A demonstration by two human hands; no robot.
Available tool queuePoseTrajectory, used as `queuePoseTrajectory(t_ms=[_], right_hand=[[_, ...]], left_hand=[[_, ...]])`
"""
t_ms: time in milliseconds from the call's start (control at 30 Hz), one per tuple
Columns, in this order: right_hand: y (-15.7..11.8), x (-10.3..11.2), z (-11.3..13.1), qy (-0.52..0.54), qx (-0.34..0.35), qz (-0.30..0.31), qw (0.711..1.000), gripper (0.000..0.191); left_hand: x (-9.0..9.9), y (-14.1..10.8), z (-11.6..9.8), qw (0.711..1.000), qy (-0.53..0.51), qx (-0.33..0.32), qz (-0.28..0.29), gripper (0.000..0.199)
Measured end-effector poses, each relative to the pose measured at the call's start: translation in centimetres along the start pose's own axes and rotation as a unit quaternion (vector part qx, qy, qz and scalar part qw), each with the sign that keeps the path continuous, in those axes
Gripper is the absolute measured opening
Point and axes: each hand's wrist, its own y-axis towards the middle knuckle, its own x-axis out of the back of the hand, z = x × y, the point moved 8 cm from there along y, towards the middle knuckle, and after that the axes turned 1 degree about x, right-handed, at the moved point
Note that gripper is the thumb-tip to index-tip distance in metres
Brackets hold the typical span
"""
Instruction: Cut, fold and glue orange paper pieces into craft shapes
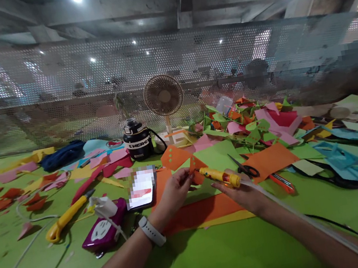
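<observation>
My left hand (181, 187) pinches a folded orange paper piece (178, 156) with small green dots on it. My right hand (236, 192) is closed around a yellow pen-shaped tool (220, 176) that looks like a hot glue gun. Its dark tip points left and meets the orange paper or sits very close to it. A long whitish cord or stick (289, 209) runs from its rear end to the lower right. Orange sheets (205, 211) lie flat under both hands. A phone (141, 187) with a lit screen lies left of my left hand.
Black scissors (247, 169) and a red-handled cutter (282, 183) lie to the right. At left are a purple power strip (107, 229) and a yellow-handled tool (65, 219). Behind stand a black bottle (138, 142), a fan (163, 95) and heaped paper scraps (247, 118).
</observation>
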Motion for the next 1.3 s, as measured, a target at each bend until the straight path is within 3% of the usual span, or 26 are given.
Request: queuePoseTrajectory(t_ms=[200, 300, 433, 500, 633, 733, 900, 1133, 1300], right_hand=[[0.1, 0.4, 1.6, -0.191, 0.129, -0.006, 0.973, 0.026], [0.6, 2.0, 2.3, -0.251, 0.139, -0.038, 0.957, 0.024], [1.6, 5.6, 3.1, -0.276, 0.111, -0.058, 0.953, 0.026], [2.0, 7.6, 2.8, -0.289, 0.080, -0.034, 0.953, 0.031], [1.2, 11.2, 0.2, -0.329, -0.018, 0.015, 0.944, 0.048], [-0.4, 13.1, -2.2, -0.351, -0.069, 0.021, 0.933, 0.044], [-2.0, 14.6, -4.3, -0.358, -0.104, -0.008, 0.928, 0.041], [-1.8, 14.9, -5.7, -0.356, -0.118, -0.035, 0.926, 0.042], [-1.8, 15.0, -6.4, -0.424, -0.123, 0.015, 0.897, 0.034]], left_hand=[[1.0, 0.2, -0.1, 0.999, -0.012, 0.019, -0.025, 0.036], [1.8, 0.2, -0.4, 0.998, -0.036, 0.028, -0.052, 0.041], [2.5, 0.2, -0.9, 0.994, -0.071, 0.022, -0.079, 0.041], [2.8, 0.2, -1.0, 0.993, -0.078, 0.023, -0.087, 0.040], [3.2, 0.2, -1.0, 0.991, -0.075, 0.024, -0.104, 0.041], [3.4, 0.3, -1.0, 0.992, -0.074, 0.017, -0.101, 0.043], [3.6, 0.5, -0.9, 0.991, -0.082, 0.016, -0.104, 0.044], [4.1, 0.6, -1.5, 0.990, -0.096, 0.013, -0.104, 0.034], [4.4, 0.9, -1.6, 0.987, -0.119, 0.014, -0.104, 0.026]])
